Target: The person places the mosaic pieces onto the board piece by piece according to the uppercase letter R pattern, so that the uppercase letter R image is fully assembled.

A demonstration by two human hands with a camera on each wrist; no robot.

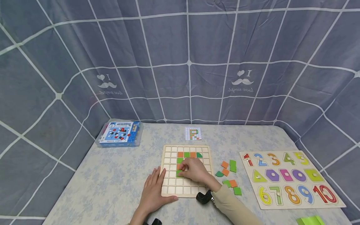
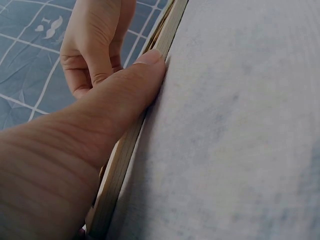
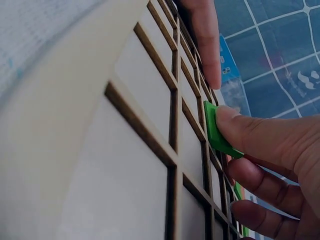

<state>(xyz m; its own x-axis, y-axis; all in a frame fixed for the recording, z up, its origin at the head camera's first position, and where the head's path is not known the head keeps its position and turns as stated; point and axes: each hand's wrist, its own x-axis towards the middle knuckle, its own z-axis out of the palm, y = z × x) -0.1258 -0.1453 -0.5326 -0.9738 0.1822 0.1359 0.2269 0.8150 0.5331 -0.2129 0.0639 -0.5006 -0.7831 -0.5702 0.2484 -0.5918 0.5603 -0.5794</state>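
A wooden grid board (image 1: 172, 190) lies flat in the middle of the table. My right hand (image 1: 194, 170) is over it, pinching a green square tile (image 3: 216, 132) between thumb and fingers at a cell in the left part of the pattern. Orange and green square tiles and a green quarter-round tile (image 1: 199, 155) form a row near the board's top, and more squares run down from its left end, partly hidden by my fingers. My left hand (image 1: 154, 189) rests against the board's lower left, fingers straight, with the thumb on the near edge (image 2: 159, 57).
Loose tiles (image 1: 232, 166) lie right of the board. Behind it is a pattern card (image 1: 193, 133) showing a letter R. A number-and-shape puzzle board (image 1: 278, 184) is at right, a plastic case (image 1: 119, 134) at back left, a green object (image 1: 310, 220) at front right.
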